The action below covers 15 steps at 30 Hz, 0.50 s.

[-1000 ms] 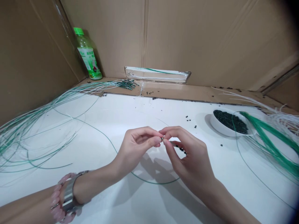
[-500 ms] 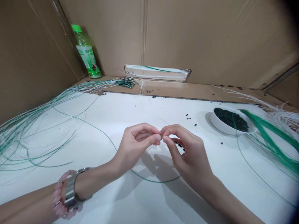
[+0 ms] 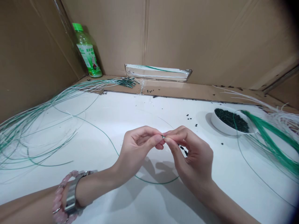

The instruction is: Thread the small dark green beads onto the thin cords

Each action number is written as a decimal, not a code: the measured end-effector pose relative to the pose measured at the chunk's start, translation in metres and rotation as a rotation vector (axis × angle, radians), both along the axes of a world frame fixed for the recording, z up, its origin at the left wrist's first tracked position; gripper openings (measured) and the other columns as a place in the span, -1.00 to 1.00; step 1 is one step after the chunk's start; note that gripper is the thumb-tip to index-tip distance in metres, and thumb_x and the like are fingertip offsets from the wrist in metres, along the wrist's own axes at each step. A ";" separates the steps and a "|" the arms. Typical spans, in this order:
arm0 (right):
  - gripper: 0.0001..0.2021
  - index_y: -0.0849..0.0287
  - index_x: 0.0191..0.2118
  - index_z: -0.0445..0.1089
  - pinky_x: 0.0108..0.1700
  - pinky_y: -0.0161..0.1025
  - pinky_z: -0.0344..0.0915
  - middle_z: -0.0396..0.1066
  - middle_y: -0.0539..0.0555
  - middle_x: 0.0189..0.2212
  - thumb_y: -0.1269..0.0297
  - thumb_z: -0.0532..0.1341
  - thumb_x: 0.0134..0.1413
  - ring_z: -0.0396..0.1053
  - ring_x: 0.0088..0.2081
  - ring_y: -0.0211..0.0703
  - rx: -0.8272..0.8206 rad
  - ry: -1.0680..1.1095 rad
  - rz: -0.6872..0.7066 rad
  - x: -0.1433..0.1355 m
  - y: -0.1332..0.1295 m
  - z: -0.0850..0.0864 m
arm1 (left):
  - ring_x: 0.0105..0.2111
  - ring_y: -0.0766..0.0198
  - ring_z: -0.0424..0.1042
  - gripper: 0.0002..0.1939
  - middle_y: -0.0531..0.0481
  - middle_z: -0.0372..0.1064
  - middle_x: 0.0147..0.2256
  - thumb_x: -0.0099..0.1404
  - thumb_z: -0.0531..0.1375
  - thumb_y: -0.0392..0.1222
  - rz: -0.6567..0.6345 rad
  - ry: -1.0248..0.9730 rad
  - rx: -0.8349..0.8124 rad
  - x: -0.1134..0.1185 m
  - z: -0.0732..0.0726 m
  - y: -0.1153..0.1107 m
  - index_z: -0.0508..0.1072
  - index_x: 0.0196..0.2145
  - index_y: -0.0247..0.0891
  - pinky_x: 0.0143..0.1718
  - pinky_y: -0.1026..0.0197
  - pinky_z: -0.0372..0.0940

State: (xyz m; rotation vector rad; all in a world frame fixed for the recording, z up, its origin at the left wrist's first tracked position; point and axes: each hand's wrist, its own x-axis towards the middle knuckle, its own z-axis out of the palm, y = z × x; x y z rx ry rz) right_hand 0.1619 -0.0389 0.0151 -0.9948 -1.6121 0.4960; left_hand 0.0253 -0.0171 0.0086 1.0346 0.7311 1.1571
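Bowl [image 3: 216,125], white, at right, heaped with dark beads [image 3: 231,119]; green hank [image 3: 251,117] overlaps its right rim, white strands [image 3: 283,116] behind. Loose beads [image 3: 189,117] scattered on white tabletop [image 3: 112,107]. Green-and-white strand bundle [image 3: 56,99] fills left side, beaded ends [image 3: 128,82] on cardboard ledge [image 3: 173,90]. Green-capped bottle [image 3: 88,59] back left, against cardboard wall [image 3: 198,34]. Bead bracelet [image 3: 58,203] and metal band [image 3: 71,197] on left wrist.

Left hand [image 3: 136,147] and right hand [image 3: 195,154] meet at fingertips mid-table, both pinching a tiny green piece [image 3: 163,137]; mostly covered by fingers, maybe a cord end. Black beads [image 3: 183,150] show under right hand, partly hidden by it. Long green cord [image 3: 161,183] curves below, passing out of sight behind left forearm and at right hand. Hank and left bundle cut off at picture edges
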 end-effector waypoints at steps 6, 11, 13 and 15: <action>-0.85 0.20 -0.43 0.31 -0.37 -0.38 0.37 0.38 -0.04 -0.51 0.57 0.15 0.08 0.36 -0.40 -0.35 0.024 0.009 0.008 0.001 0.001 -0.002 | -0.51 0.55 0.38 -0.91 0.15 0.43 -0.54 0.20 0.25 -0.27 -0.012 -0.067 -0.044 0.001 0.000 -0.001 0.53 -0.46 -0.24 -0.36 0.52 0.33; -0.85 0.20 -0.42 0.30 -0.36 -0.35 0.36 0.38 -0.04 -0.51 0.57 0.14 0.09 0.35 -0.39 -0.33 0.048 0.006 0.018 0.000 0.000 -0.003 | -0.51 0.53 0.37 -0.90 0.13 0.41 -0.55 0.20 0.25 -0.25 -0.005 -0.078 -0.059 0.003 0.001 -0.003 0.52 -0.46 -0.26 -0.36 0.49 0.33; -0.85 0.19 -0.42 0.30 -0.35 -0.35 0.36 0.37 -0.04 -0.51 0.57 0.14 0.09 0.35 -0.39 -0.34 0.050 0.014 0.018 -0.001 0.001 -0.003 | -0.51 0.54 0.37 -0.90 0.14 0.41 -0.55 0.19 0.25 -0.24 -0.002 -0.080 -0.061 0.003 0.001 -0.003 0.52 -0.46 -0.26 -0.36 0.49 0.33; -0.84 0.19 -0.43 0.29 -0.34 -0.35 0.36 0.36 -0.05 -0.52 0.57 0.14 0.09 0.35 -0.39 -0.34 0.054 0.027 0.023 -0.002 0.002 -0.003 | -0.51 0.54 0.37 -0.90 0.14 0.41 -0.56 0.19 0.25 -0.23 0.003 -0.080 -0.055 0.003 0.001 -0.003 0.51 -0.47 -0.25 -0.36 0.50 0.32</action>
